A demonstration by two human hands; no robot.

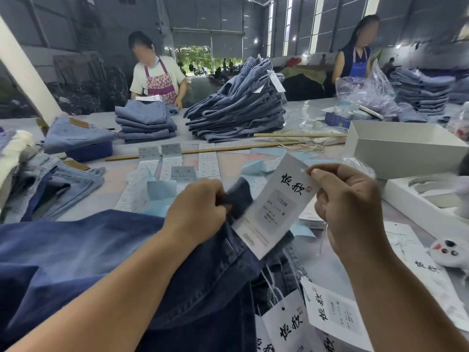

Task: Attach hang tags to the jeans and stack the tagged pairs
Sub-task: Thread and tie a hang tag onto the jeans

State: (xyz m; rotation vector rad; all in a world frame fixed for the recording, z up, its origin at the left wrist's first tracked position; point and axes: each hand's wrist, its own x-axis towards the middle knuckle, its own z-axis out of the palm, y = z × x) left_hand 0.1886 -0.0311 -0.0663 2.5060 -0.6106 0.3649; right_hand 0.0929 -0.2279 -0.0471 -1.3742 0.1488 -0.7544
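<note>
Table [317, 110]: bare strip far side, passable between tall jeans pile [238, 110] and plastic bags [365, 92] | Centre: label sheets [175, 163] and wooden sticks [203, 149] lie flat, low | Right: white box [406, 151] blocks reach | Left: loose light jeans [58, 184] | Near edge: dark jeans [101, 250], hang tags [286, 323] cover surface.

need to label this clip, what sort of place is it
Most likely a garment factory's finishing and packing floor. Tall stacks of folded blue denim jeans cover a long grey work table, the right hand pinches a white printed paper hang tag, and the roof is high and industrial.
</note>
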